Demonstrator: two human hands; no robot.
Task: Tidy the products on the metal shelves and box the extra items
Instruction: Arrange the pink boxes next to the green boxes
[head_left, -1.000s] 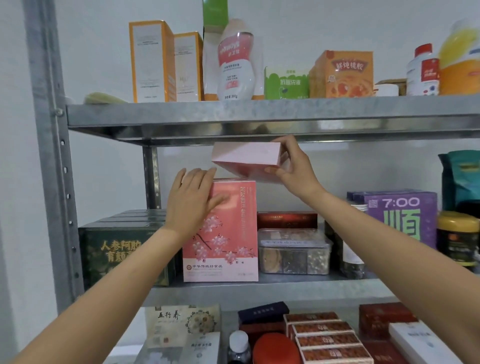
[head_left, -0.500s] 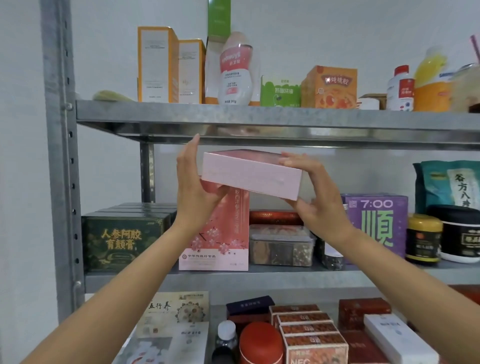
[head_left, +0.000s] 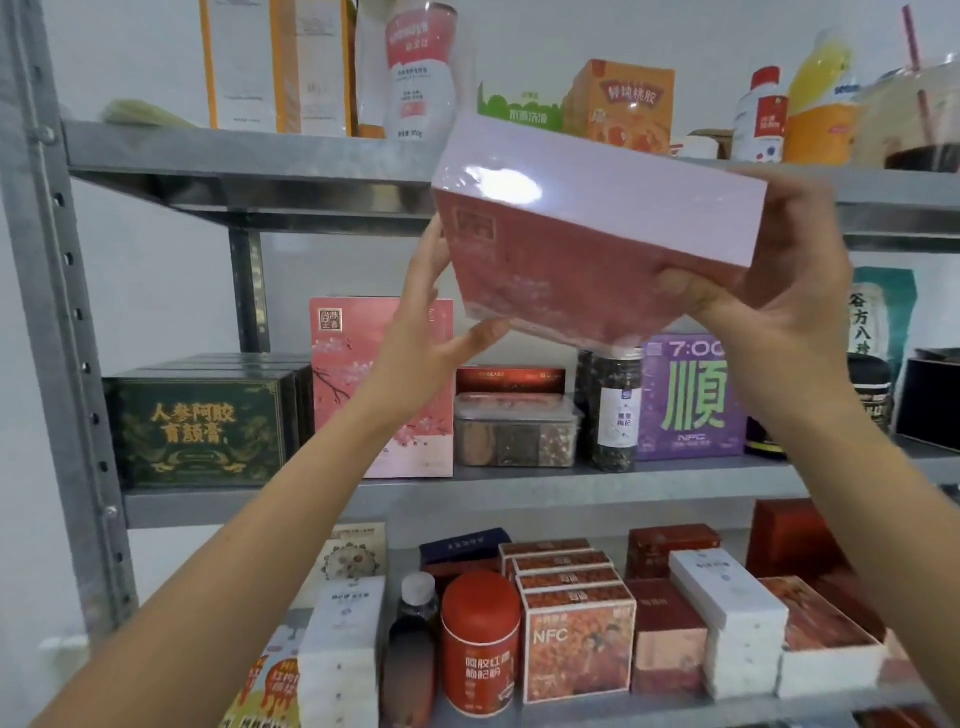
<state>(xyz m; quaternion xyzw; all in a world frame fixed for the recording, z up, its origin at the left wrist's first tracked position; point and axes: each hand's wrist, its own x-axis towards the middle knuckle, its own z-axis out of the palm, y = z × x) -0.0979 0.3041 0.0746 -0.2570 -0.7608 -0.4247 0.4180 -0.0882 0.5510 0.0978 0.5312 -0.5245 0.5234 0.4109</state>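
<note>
Step in hand: sorting a single item. A flat pink box is off the metal shelves and held up in both hands, tilted, with its pale side uppermost and its darker printed face turned down toward the camera. It hangs in the air above and to the right of the upright blossom carton, touching no shelf and covering part of the top shelf's front edge. The left hand clasps the lower left corner, thumb under the bottom edge, fingers out of sight behind the end. The right hand wraps the right end, thumb below, fingers laid over the end panel. The print looks to match the blossom carton, so my reading is a duplicate under inspection: it either goes back beside the carton or counts as an extra. The next move calls for that decision, then a level two-handed carry. The gap above the carton looks tight for it, and no packing box is in view. Containers: just right of the carton, a clear lidded tub holds dried goods in separate sections, too blurred to name; further right of the carton, a glass jar is packed with dark dried bits; below and right of the carton, a red tin has its lid on, contents hidden
</note>
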